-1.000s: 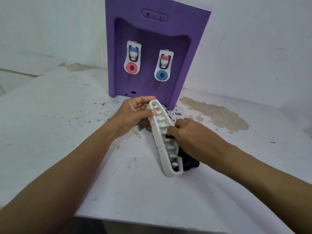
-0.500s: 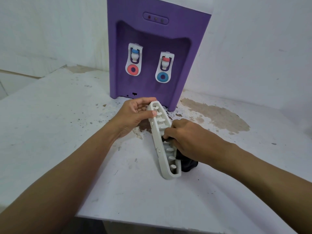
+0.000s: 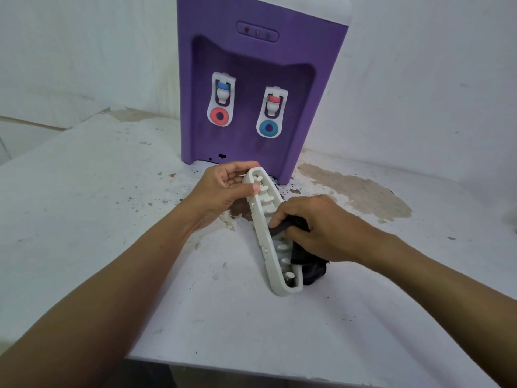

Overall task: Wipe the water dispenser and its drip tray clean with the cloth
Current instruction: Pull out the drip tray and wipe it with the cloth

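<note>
The drip tray (image 3: 260, 225) is off the water dispenser (image 3: 257, 79) and sits in front of it, over the white table (image 3: 112, 219), between your two hands. It is turned on its long edge, so its pegged inner side faces your right. Its far end points toward the dispenser's base, and its near end appears to rest on the tabletop.

Your left hand (image 3: 223, 191) holds the tray's far end. The fingers curl round behind the end and the thumb (image 3: 256, 188) lies across the rim, so the grip is closed on the tray.

Your right hand (image 3: 316, 228) is at the middle of the tray with its fingers curled tight round the dark cloth (image 3: 310, 268). It presses a fold of the cloth into the tray's inside, among the white pegs. The rest of the cloth hangs below your palm and bunches on the table just beside the tray's near end.

The dispenser stands upright at the back of the table, close to the wall. It is purple, with two white taps in its recess: a blue-capped tap (image 3: 222, 92) over a red ring and a red-capped tap (image 3: 274, 103) over a blue ring. A row of small lights (image 3: 257, 31) sits above them.

The tabletop is flecked with dirt, and a large brown stain (image 3: 355, 189) spreads to the right of the dispenser's base.
</note>
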